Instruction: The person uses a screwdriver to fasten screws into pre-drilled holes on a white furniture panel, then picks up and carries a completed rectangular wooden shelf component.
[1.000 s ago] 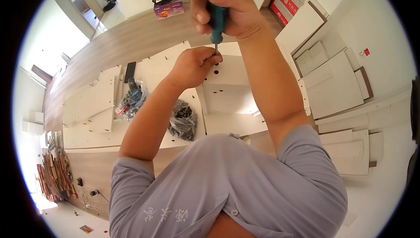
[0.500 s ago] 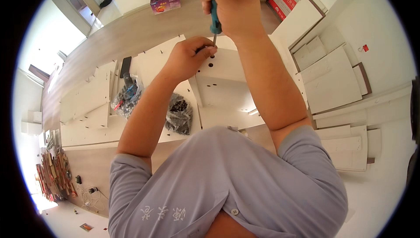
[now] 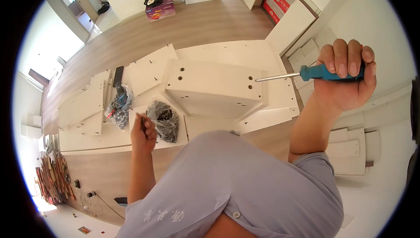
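My right hand (image 3: pixel 345 74) is wrapped round the teal handle of a screwdriver (image 3: pixel 280 77), held level at the right. In the picture its metal tip meets the right end of a white panel box (image 3: pixel 214 74), beside dark round holes; whether it touches cannot be told. My left hand (image 3: pixel 144 134) has its fingers curled together beside a clear bag of black fittings (image 3: pixel 164 122); anything in the fingers is too small to name. Another plastic bag (image 3: pixel 119 109), holding grey small parts, lies left of it with a dark-handled tool on top.
White boards (image 3: pixel 85 107) with small pegs standing up lie under and left of the box. More white panels (image 3: pixel 293 24) lean along the right wall. A purple carton (image 3: pixel 160 10) stands on the far floor. Stacked strips (image 3: pixel 54 172) and a cable (image 3: pixel 89 201) lie at the lower left.
My right hand has swung down and right with the screwdriver, which went from upright to level. My left hand has left the box and come back toward the bags. The whole box now shows.
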Motion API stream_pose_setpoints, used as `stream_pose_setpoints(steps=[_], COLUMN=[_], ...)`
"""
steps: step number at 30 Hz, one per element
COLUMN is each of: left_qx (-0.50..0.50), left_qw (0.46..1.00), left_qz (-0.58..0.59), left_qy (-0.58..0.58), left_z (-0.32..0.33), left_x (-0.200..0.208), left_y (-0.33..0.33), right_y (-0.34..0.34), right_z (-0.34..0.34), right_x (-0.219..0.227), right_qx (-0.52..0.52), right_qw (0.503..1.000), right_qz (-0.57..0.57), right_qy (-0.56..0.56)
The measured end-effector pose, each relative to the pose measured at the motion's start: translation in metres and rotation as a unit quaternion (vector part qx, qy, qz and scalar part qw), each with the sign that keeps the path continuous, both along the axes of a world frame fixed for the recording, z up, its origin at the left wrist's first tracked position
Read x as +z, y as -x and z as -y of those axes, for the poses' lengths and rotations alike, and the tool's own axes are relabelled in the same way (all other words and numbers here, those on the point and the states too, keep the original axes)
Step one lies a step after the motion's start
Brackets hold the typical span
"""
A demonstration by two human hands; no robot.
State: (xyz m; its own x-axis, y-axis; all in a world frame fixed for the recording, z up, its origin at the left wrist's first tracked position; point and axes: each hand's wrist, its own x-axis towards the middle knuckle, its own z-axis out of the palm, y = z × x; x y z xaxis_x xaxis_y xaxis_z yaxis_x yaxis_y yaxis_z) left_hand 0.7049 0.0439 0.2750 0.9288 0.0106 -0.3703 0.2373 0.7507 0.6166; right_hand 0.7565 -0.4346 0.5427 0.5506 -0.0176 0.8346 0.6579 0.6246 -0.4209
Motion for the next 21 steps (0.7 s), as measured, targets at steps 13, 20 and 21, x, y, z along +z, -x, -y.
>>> stream_pose_setpoints(steps=[13,20,21], left_qx=[-0.146,-0.137,-0.136], left_qw=[0.986,0.989,0.989], left_qz=[-0.075,-0.061,-0.06], left_qy=[0.008,-0.004,-0.015], left_z=[0.183,0.221,0.229], left_x=[0.009,-0.008,-0.004], left_y=[0.029,0.052,0.053], right_y=[0.001,-0.007,-0.009], right_z=[0.091,0.098,0.096], right_x=[-0.051,-0.072,-0.069], right_qx=[0.069,0.149,0.167], right_qw=[0.989,0.978,0.976], right_qz=[-0.093,-0.111,-0.114], right_qy=[-0.09,-0.09,-0.081])
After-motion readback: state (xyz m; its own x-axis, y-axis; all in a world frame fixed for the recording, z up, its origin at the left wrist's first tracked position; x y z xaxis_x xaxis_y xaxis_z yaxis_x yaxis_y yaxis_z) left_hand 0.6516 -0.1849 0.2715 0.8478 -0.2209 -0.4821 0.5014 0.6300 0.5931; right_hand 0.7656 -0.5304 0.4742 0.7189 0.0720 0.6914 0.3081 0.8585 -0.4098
